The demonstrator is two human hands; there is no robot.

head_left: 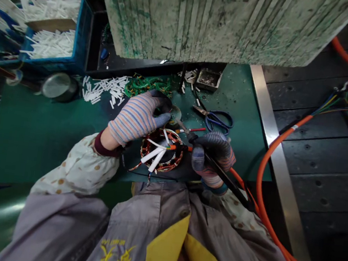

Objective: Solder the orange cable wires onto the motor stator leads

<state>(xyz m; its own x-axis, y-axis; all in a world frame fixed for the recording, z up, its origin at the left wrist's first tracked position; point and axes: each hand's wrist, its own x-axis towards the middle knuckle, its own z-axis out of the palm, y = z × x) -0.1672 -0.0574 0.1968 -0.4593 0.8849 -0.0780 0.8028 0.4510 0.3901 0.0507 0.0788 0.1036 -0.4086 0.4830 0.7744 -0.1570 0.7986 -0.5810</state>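
My right hand [211, 154], in a striped glove with dark fingers, is closed round a soldering iron [190, 135]. Its metal end points up and left, toward the tips of my left hand [144, 113]. That gloved hand has its fingers curled in a pinch; what they grip is hidden. Below it lies a round motor stator [145, 156] with copper windings. White sleeves [156, 158] and an orange cable end [187, 148] rest across the stator's middle. A short red wire [197, 129] shows beside the iron.
Blue-handled scissors [217, 120] lie beyond my right hand. Loose white sleeves [102, 89] and green ring-shaped parts [144, 86] are heaped at the back, near a metal tin [59, 86]. A blue bin [82, 37] holds more sleeves. Overhead hangs a stained panel [220, 25]; orange cable [263, 168] loops at right.
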